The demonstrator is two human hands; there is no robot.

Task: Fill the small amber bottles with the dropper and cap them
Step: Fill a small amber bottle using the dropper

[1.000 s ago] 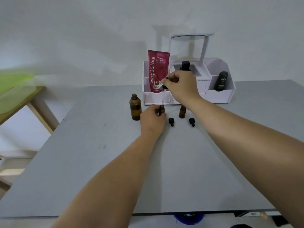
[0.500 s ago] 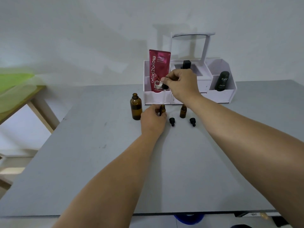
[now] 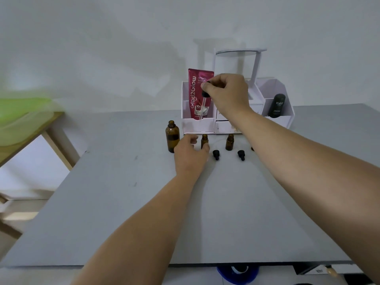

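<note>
Much here is half hidden. The right forearm crosses in front of the white organiser at the table's twelve o'clock, covering its middle drawers, and a small dark object at about 1228,738 peeks out from behind that arm, too little of it showing to name. The person's left hand covers the lower part of one small amber bottle, so only its neck and shoulder show. Whether either small bottle has liquid in it is too hard to make out.

The right hand is raised above the table, its thumb and forefinger pinched together on the black bulb of the dropper. The glass tube hangs down, tilted slightly, in front of the red tube standing in the organiser's left compartment, its tip well above the bottle mouths.

The left hand rests on the grey table, its fingers loosely curled and partly apart; the thumb touches the side of that first small bottle, while the other fingers reach toward the larger amber bottle at its nine o'clock, and contact there is unclear.

The second small amber bottle stands open at three o'clock of the first. Two black caps lie on the table just at six o'clock of the bottles. A black container stands in the organiser's right compartment.
</note>
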